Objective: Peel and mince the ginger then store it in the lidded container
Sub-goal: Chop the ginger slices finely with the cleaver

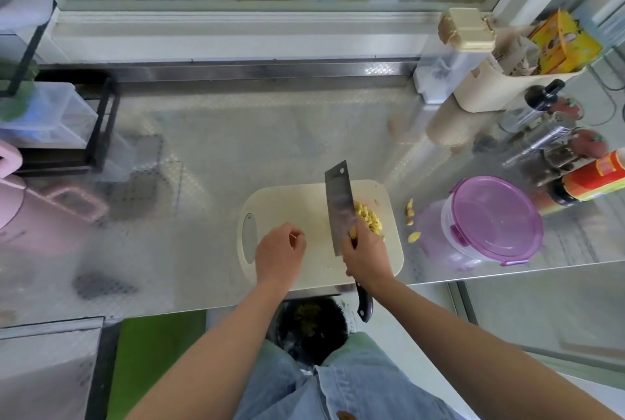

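Blue denim fills the bottom of the view, worn by the person (341, 389) looking down; two bare forearms reach forward from it to a shiny metal counter (203, 155).

On the right, the right hand (367, 255) is closed in a firm grip around the top of a cleaver (340, 206) handle. The dark end of the handle sticks out below the wrist, past the counter edge. The broad steel blade points away from the person, tilted slightly left, over a pale cutting board (294, 203).

On the left, the left hand (279, 250) rests over the near left part of the board with fingers loosely curled, half closed, and it holds nothing that can be seen. It sits just beside the blade without touching it.

A heap of yellow chopped ginger (368, 218) lies on the board against the right side of the blade, just beyond the right hand's knuckles. A few ginger scraps (411, 220) lie off the board on the counter to its right.

Beside those scraps stands a clear round container (473, 243) with a purple lid (495, 215) clipped on; its inside is hard to make out. Further right are a red-labelled bottle (595, 177) and a beige utensil holder (500, 78). At far left stands a black rack (98, 122) with clear boxes.
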